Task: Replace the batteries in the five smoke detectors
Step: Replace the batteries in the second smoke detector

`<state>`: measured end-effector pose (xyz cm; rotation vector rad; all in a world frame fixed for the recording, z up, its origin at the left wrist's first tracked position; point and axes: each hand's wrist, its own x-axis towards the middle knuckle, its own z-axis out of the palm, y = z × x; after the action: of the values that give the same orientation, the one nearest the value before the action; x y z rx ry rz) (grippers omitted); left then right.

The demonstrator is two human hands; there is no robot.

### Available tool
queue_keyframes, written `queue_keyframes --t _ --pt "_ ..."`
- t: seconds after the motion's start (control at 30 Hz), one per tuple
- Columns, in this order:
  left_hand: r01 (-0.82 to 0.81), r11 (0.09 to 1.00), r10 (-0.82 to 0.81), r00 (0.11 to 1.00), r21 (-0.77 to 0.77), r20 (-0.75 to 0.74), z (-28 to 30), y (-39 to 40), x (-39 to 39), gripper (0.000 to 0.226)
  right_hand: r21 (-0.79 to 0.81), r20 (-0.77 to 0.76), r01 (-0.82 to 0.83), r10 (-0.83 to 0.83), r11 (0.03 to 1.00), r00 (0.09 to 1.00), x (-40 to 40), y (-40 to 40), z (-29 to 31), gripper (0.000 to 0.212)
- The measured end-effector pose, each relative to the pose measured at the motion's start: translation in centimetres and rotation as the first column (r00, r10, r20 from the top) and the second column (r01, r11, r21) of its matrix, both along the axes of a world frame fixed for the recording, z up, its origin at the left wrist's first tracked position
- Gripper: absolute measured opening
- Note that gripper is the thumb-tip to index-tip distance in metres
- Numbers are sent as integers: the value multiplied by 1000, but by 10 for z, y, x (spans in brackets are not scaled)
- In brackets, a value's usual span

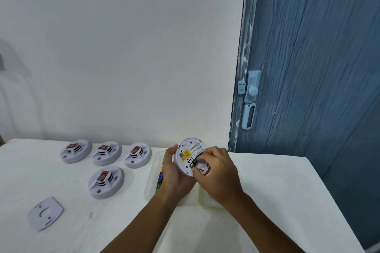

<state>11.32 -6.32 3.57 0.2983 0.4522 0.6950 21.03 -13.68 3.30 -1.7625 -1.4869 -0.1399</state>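
White plastic fills the person's grip: the left hand (171,172) curls round the rim of a smoke detector (190,156), held above the table (267,191) with its labelled back facing up. Just right of those fingers, the right hand (218,172) pinches a dark battery (194,164) at the detector's open compartment. Below the left palm, green and yellow batteries (160,179) lie in a clear tray (151,181). Well left of the fingers sit four more detectors (106,182), and nearer still a loose mounting plate (45,213).
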Motion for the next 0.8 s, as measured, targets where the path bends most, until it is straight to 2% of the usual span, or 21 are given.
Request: queue_keyframes --t 0.27,0.37,0.47,0.67,0.8 --pt "-16 998 19 999 54 -44 0 1 1 54 -74 42 57 -54 996 998 -6 3 6 28" --pt "1 996 7 996 87 -86 1 3 3 55 -106 -49 40 -45 994 998 -5 3 7 34" --pt "2 998 5 996 70 -92 0 3 4 56 -117 -105 25 -37 993 994 -4 4 8 32" --pt "-12 997 19 994 71 -104 -3 2 8 49 -95 -131 -1 -12 995 991 -5 3 4 25" --pt "-41 999 42 997 21 -57 2 -1 9 44 -50 -181 -34 24 998 983 -3 3 7 24"
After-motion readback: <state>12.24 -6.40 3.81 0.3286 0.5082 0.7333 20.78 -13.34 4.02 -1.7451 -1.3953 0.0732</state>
